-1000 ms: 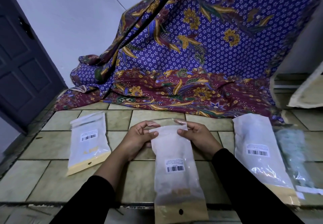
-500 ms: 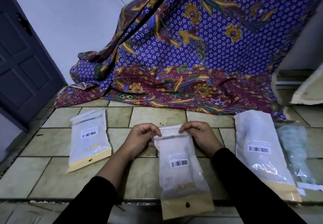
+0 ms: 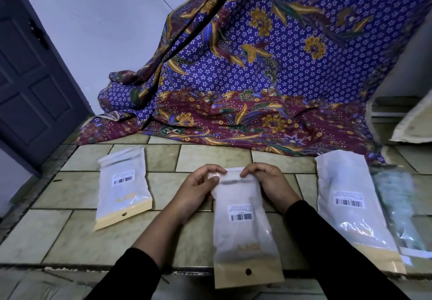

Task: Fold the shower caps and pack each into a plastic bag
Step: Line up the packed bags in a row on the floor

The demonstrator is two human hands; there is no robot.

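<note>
A frosted plastic bag (image 3: 243, 227) with a barcode label and a tan header strip lies lengthwise in front of me, its far end folded over. A white shower cap shows faintly inside it. My left hand (image 3: 198, 187) pinches the left corner of that far end. My right hand (image 3: 268, 182) pinches the right corner, fingers curled over the flap. A packed bag (image 3: 124, 187) lies flat to the left. Another bag (image 3: 346, 203) lies to the right, with a greenish clear packet (image 3: 397, 206) beside it.
Everything rests on a tiled ledge (image 3: 70, 229) whose front edge runs under the middle bag's header. A purple and maroon batik cloth (image 3: 257, 77) drapes down the wall behind. A dark door (image 3: 30, 84) stands at the left.
The bag's open far end has been folded down over itself and both hands have closed in on the flap. The bag has shifted slightly toward me and right.
</note>
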